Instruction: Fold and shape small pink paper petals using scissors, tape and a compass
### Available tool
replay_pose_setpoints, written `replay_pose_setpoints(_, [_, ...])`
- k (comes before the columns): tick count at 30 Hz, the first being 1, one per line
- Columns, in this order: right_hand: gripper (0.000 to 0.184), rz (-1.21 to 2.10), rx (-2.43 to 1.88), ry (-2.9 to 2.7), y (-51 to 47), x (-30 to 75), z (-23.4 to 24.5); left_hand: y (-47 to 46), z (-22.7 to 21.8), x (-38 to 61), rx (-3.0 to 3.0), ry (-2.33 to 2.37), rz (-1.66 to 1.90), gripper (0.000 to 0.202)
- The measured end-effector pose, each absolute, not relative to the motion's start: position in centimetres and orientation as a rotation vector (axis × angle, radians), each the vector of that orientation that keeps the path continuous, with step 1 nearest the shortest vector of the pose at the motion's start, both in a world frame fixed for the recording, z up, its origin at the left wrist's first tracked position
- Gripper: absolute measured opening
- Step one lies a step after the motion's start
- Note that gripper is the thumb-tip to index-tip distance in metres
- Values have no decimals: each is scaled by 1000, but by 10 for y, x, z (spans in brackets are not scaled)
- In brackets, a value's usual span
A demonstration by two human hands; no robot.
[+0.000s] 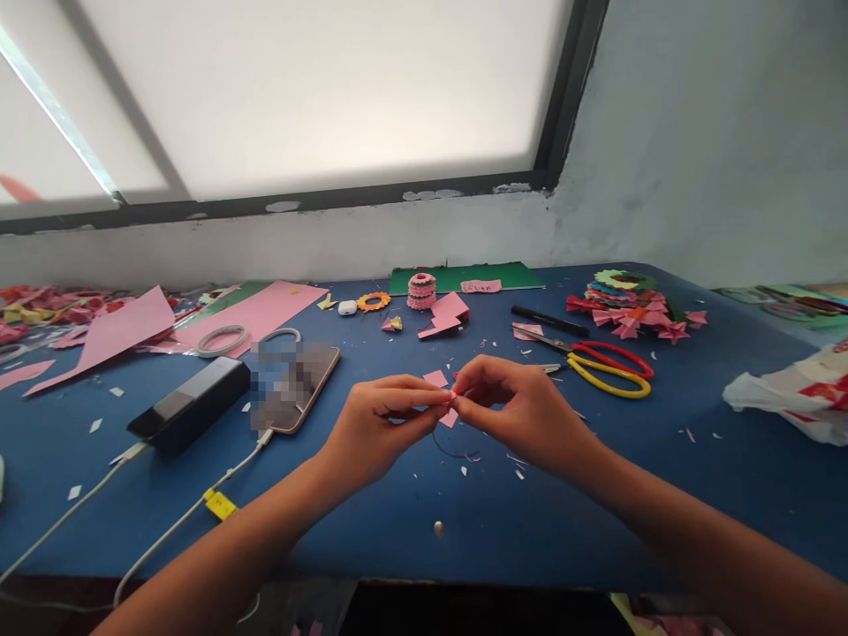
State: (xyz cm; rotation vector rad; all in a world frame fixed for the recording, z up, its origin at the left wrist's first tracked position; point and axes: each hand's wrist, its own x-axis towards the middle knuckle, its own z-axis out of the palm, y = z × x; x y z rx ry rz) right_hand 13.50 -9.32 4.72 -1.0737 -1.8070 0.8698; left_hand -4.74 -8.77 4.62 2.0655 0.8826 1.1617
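My left hand (377, 424) and my right hand (513, 406) meet above the middle of the blue table (464, 521), fingertips pinched together on a small pink paper piece (450, 415). Most of that piece is hidden by the fingers. A thin dark thread loop (445, 449) lies on the table just below the hands. Another small pink paper square (435, 378) lies just behind them.
Red and yellow scissors (606, 364) and a black pen (548, 321) lie to the right. A phone (295, 386) and a black power bank (190, 405) with cables sit at the left. Pink sheets (252, 311), folded paper stars (636, 314), a white bag (795, 393) and paper scraps surround them.
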Motion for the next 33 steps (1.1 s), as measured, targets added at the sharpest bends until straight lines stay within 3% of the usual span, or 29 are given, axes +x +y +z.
replay_pose_setpoints(7, [11,877,-1115,-1743,-91,133,43,-90,47,-46,2012,968,1145,14])
replay_pose_setpoints(22, [25,1002,-1043,-1664,-96,131,45,-90,49,-41,1303,968,1106,9])
replay_pose_setpoints(33, [17,1062,-907,-1693,-96,135,42,-88,49,-41,1271,845,1090,8])
